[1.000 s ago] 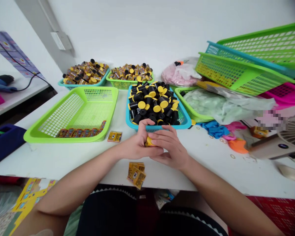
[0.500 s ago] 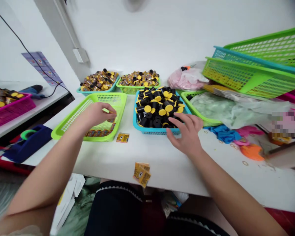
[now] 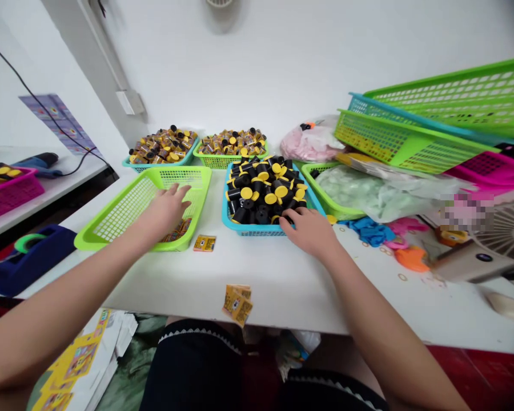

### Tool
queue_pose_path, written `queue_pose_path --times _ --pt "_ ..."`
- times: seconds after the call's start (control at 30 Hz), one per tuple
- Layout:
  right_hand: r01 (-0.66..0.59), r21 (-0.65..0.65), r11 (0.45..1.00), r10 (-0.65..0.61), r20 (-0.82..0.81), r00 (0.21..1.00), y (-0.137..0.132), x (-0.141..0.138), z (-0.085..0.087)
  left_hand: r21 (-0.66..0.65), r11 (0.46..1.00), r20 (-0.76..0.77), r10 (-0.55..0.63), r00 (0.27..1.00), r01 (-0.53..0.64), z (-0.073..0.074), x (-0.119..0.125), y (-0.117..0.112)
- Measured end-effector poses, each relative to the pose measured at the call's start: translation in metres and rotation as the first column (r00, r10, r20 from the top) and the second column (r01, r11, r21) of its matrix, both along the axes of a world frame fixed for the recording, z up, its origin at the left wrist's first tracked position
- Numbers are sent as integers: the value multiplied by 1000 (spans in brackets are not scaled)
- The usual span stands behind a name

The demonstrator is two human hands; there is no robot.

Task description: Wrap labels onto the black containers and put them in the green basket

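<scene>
**Landmark:** teal-blue plastic basket [image 3: 257,233], on the white bench [image 3: 282,291], heaped with black cylinders with yellow caps [image 3: 261,191].

**Right grip** [image 3: 308,231]: at the landmark's near rim, fingers loosely curled, fingertips [image 3: 289,216] against the cylinders. No pinch is evident; whether one cylinder is held cannot be told.

**Left grip** [image 3: 165,212]: left of the landmark, palm down, fingers spread, holding nothing visible, over a lime-green mesh basket [image 3: 120,211].

**Left of the landmark, further items:**
- Row of small yellow packets [image 3: 177,229], inside the lime-green mesh basket, just below the left grip.
- Single yellow packet [image 3: 204,243], on the bench, between that basket and the landmark.

**Nearer the bench edge than the landmark:**
- Small pile of yellow packets [image 3: 237,302], overhanging the edge.

**Beyond the landmark:**
- Teal basket [image 3: 142,165] and green basket [image 3: 220,163], both filled with yellow-and-black packaged items [image 3: 163,147].
- Pink plastic bag [image 3: 308,145], further right.

**Right of the landmark:**
- Green basket [image 3: 321,191] holding a pale green plastic bag [image 3: 377,194].
- Stacked green and teal baskets [image 3: 415,142], tilted, above that bag.
- Blue rubber gloves [image 3: 370,231] and an orange item [image 3: 411,258], on the bench.
- Desk fan [image 3: 508,240], at the far right.
</scene>
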State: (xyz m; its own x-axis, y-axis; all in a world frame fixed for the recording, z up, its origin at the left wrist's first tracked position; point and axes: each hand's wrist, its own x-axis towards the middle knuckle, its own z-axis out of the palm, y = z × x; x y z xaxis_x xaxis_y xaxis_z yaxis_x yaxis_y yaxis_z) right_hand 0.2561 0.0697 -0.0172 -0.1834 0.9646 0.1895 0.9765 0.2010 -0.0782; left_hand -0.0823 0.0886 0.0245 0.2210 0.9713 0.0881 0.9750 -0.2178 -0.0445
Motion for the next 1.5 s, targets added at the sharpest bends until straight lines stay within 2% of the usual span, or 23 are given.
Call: queue_pose_path --times 0.03,0.07,0.1,0.13,0.17,0.23,0.3,0.37,0.47,0.57,0.67,0.73,0.77,0.83,0.93,1.03,1.1,1.13,1.2,1.27,1.4,1.43,1.5 --pt "21 -48 999 -20 10 1000 1 -1 3 76 994 25 -75 997 73 -3 11 -21" --pt "37 -92 995 -36 16 999 3 -2 6 176 959 65 -238 969 224 -9 24 -45" --pt "45 -124 991 -43 17 999 5 -2 9 216 880 71 -446 892 422 -17 36 -70" --pt "45 -140 989 -43 13 999 6 -1 11 215 785 32 -600 800 581 -29 47 -96" --pt "38 -143 989 -38 4 999 8 0 13 226 730 -28 -657 753 645 -42 57 -120" --pt "9 -150 989 -12 -21 1000 9 2 16 246 672 -110 -696 709 698 -70 71 -158" --pt "-12 -172 985 4 -44 999 10 4 17 225 665 -170 -693 700 713 -92 76 -181" --pt "18 -206 978 -27 -38 999 9 4 18 205 660 -198 -695 691 723 -102 75 -188" --pt "79 -212 974 -76 22 997 8 2 18 201 640 -186 -719 670 742 -100 69 -183" --pt "59 -197 979 -52 38 998 5 -1 19 182 644 -149 -729 668 743 -96 67 -163" --pt "-8 -173 985 6 -12 1000 5 1 20 83 739 14 -671 741 668 -95 68 -137" --pt "-72 -147 986 58 -99 993 6 7 18 26 827 218 -553 804 561 -91 71 -119" --pt "-113 -115 987 94 -160 983 7 11 15 18 866 328 -478 815 500 -86 73 -111" --pt "-180 19 983 178 -296 938 10 21 8 43 917 538 -356 764 397 -72 79 -97" --pt "-169 301 938 306 -495 813 13 31 -5 73 933 771 -277 573 354 -45 92 -78" --pt "-73 456 887 409 -704 581 10 28 -12 7 933 904 -160 397 359 -28 112 -59" --pt "-51 454 890 430 -796 427 5 21 -11 -74 920 960 -38 276 384 -29 126 -48" --pt "-64 438 897 428 -821 379 2 18 -11 -110 907 976 20 219 407 -32 131 -44" --pt "-118 383 916 400 -851 340 -3 12 -9 -146 879 986 90 144 453 -44 138 -39" --pt "-182 316 931 358 -887 292 -9 8 -10 -139 866 985 68 162 481 -55 138 -39" --pt "-306 266 914 289 -957 31 -17 2 -13 -107 852 960 -45 275 512 -67 129 -44" --pt "-332 267 905 281 -960 -7 -18 1 -14 -93 850 952 -77 297 518 -67 127 -46" --pt "-379 243 893 260 -966 -5 -20 -1 -13 -53 845 936 -143 322 532 -65 124 -48"
